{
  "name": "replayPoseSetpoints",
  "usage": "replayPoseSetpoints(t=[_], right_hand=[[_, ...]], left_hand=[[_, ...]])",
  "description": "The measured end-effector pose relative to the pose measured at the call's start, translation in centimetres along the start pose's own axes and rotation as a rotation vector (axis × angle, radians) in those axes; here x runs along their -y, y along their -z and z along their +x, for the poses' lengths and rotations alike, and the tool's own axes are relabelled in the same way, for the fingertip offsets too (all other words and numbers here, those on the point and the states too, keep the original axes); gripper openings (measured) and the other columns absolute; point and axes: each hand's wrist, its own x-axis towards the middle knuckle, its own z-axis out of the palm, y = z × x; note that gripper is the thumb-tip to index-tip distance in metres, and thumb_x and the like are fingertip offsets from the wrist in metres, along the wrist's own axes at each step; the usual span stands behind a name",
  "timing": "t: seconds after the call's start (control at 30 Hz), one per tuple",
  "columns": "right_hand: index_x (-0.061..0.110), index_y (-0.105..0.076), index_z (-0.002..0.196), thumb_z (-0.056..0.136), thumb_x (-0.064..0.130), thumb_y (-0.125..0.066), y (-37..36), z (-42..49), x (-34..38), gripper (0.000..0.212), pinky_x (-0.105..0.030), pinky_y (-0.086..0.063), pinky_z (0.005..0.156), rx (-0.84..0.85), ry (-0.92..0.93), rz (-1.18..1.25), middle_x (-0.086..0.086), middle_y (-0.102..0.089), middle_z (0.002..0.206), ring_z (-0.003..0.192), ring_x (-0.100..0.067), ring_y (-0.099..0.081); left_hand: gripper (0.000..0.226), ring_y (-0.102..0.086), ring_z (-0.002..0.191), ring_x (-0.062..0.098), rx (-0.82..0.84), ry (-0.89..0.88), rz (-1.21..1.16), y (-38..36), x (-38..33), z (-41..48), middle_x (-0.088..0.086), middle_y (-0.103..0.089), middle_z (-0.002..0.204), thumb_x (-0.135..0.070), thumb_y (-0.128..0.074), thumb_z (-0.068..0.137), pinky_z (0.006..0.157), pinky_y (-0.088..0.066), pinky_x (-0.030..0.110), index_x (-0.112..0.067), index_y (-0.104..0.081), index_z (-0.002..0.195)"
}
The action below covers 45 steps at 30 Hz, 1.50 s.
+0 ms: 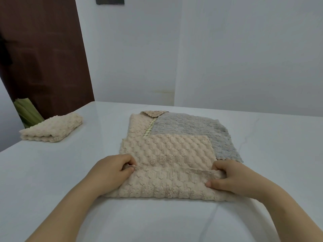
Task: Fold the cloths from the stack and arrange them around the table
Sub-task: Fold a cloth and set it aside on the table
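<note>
While both forearms reach in from the near edge of the white table [52, 172], the left hand [111, 172] sits knuckles-up at the left end of the beige cloth [166, 182], thumb and fingers pinched on its thin hem. Right hand [232, 179] mirrors it at the right end, fingers curled over the same hem, thumb pressed flat on the pile. Both hands are grasping the cloth, wrists low, near the tabletop.

Cloth is fluffy, bobbled, beige; its near part is doubled over into a thick roll along the front, hem running between the two hands. It lies on top of the stack, centre of the table. Under it a grey cloth [188, 124] shows at the far right, a pinkish cloth [138, 124] at the far left. Folded cream cloth [52, 128] sits well apart at the table's far-left edge.
</note>
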Motion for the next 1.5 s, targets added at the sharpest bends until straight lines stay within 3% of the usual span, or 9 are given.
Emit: replayPoseSetpoints(t=[0.1,0.23,0.3,0.43,0.73,1.0,1.2,1.33,1.5], right_hand=[[0.020,-0.047,0.067,0.077,0.037,-0.070,0.4,-0.5,0.2,0.030,-0.018,-0.029,0.055,0.000,0.008,0.042,0.010,-0.043,0.063,0.056,-0.003,-0.038],[0.025,-0.052,0.070,0.080,0.030,-0.068,-0.4,0.1,0.2,0.020,-0.016,-0.034,0.056,-0.266,0.055,0.126,0.004,-0.048,0.062,0.055,-0.006,-0.040],[0.029,-0.052,0.073,0.082,0.028,-0.066,-0.8,0.3,0.2,0.017,-0.014,-0.035,0.059,-0.342,0.074,0.144,-0.002,-0.052,0.065,0.058,-0.006,-0.043],[0.028,-0.051,0.077,0.086,0.029,-0.062,-1.1,0.3,0.4,0.014,-0.014,-0.035,0.059,-0.206,0.068,0.071,0.005,-0.052,0.068,0.059,-0.003,-0.044],[0.014,-0.062,0.079,0.083,0.027,-0.066,0.4,-0.9,0.9,0.014,-0.010,-0.032,0.043,-0.077,-0.013,0.284,0.019,-0.046,0.039,0.039,0.001,-0.041],[0.014,-0.065,0.071,0.082,0.011,-0.066,-0.4,0.4,-0.6,0.012,-0.013,-0.032,0.037,-0.468,-0.070,0.631,0.007,-0.045,0.050,0.040,-0.002,-0.036],[0.026,-0.062,0.074,0.083,0.015,-0.065,-1.8,1.6,-0.7,0.015,-0.017,-0.038,0.061,-0.737,-0.053,0.508,0.007,-0.055,0.063,0.060,-0.008,-0.049],[0.025,-0.060,0.094,0.085,0.020,-0.063,-2.5,2.0,-1.0,0.011,-0.005,-0.036,0.060,-0.576,-0.097,0.328,0.011,-0.057,0.073,0.069,0.000,-0.050],[0.027,-0.056,0.104,0.082,0.018,-0.066,-2.1,2.0,-1.1,0.026,-0.003,-0.033,0.059,-0.476,-0.137,0.316,0.014,-0.054,0.082,0.073,0.000,-0.049]], left_hand=[[0.014,-0.052,0.069,0.004,-0.070,0.039,-0.116,0.6,-0.3,-0.5,-0.010,-0.059,0.073,-0.028,-0.056,0.088,0.069,-0.044,0.025,-0.036,-0.056,0.076],[0.016,-0.053,0.077,0.002,-0.323,-0.006,-0.200,0.5,-0.7,-0.1,-0.012,-0.060,0.080,-0.021,-0.056,0.088,0.070,-0.040,0.021,-0.033,-0.055,0.078],[0.020,-0.052,0.076,0.001,-0.263,-0.004,-0.223,0.2,-0.5,0.1,-0.011,-0.059,0.079,-0.018,-0.053,0.090,0.066,-0.037,0.015,-0.034,-0.051,0.076],[0.020,-0.050,0.071,0.001,-0.057,0.015,-0.105,-0.1,-0.1,0.1,-0.012,-0.057,0.075,-0.024,-0.047,0.094,0.063,-0.036,0.016,-0.037,-0.046,0.079],[0.016,-0.055,0.076,0.009,-0.063,0.081,-0.340,0.8,-0.4,-0.3,-0.004,-0.061,0.081,-0.022,-0.056,0.089,0.069,-0.041,0.021,-0.033,-0.058,0.079],[0.013,-0.058,0.067,0.014,-0.249,0.231,-0.823,0.9,-0.3,0.3,-0.001,-0.063,0.072,-0.009,-0.066,0.083,0.061,-0.046,0.022,-0.022,-0.064,0.087],[0.019,-0.053,0.076,0.000,-0.405,0.223,-0.629,-0.6,0.5,1.9,-0.014,-0.060,0.082,-0.014,-0.065,0.083,0.066,-0.037,0.011,-0.032,-0.061,0.081],[0.014,-0.051,0.074,0.006,-0.329,0.212,-0.325,-1.6,1.1,2.4,-0.011,-0.056,0.078,-0.018,-0.064,0.084,0.062,-0.032,0.006,-0.030,-0.059,0.087],[0.015,-0.050,0.089,0.017,-0.285,0.257,-0.140,-1.8,1.2,2.6,-0.001,-0.051,0.089,-0.029,-0.060,0.085,0.071,-0.035,0.027,-0.022,-0.060,0.098]])
